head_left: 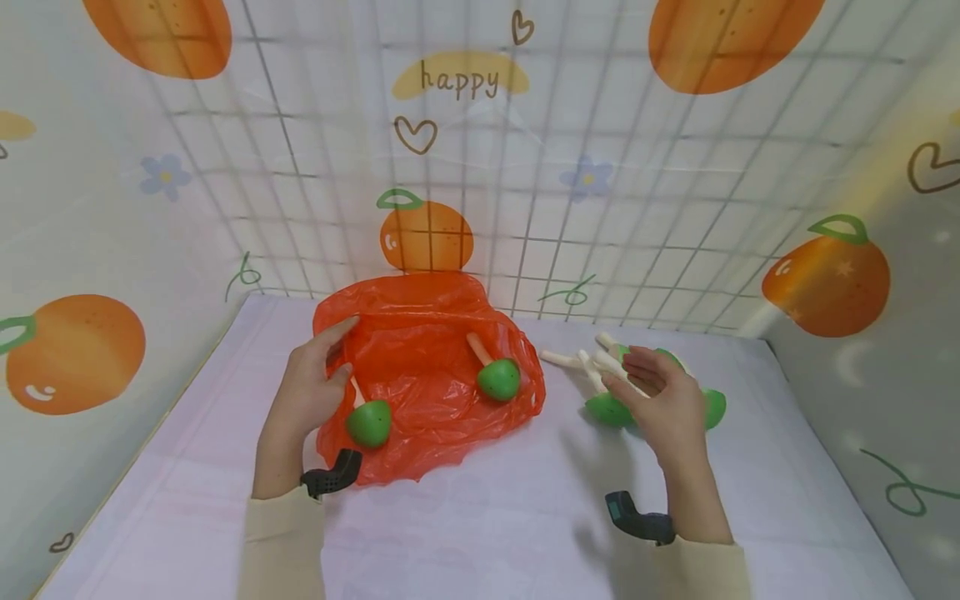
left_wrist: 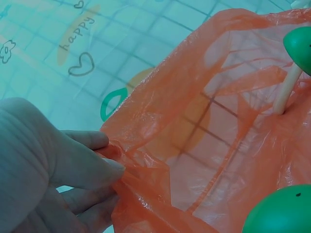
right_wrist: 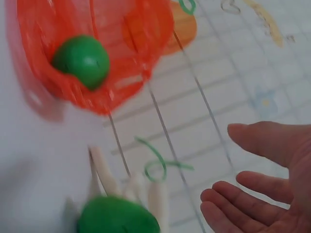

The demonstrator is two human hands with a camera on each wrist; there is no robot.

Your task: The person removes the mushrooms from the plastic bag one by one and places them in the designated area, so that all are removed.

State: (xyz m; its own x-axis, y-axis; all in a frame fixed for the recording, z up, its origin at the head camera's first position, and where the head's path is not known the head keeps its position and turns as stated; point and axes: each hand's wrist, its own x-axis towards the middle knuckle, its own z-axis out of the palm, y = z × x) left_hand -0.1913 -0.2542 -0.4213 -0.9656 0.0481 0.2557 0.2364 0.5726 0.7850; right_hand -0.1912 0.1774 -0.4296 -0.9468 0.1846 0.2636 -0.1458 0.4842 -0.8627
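Observation:
A red plastic bag [head_left: 420, 350] lies spread with its mouth facing the front. My left hand [head_left: 307, 387] pinches the left edge of the bag between thumb and fingers, seen closely in the left wrist view. Two maraca-like things with green round heads and pale stick handles rest in the bag, one at the right [head_left: 498, 381] and one at the front left [head_left: 369, 423]. My right hand [head_left: 663, 404] hovers over a pile of similar green-headed things [head_left: 609, 410], partly hiding it. Its fingers are relaxed, and the palm holds nothing in the right wrist view.
A pale cloth covers the table [head_left: 480, 542]. Behind it rises a wire grid [head_left: 585, 225] under a translucent sheet printed with oranges and hearts. Similar printed sheets [head_left: 862, 400] hang at both sides.

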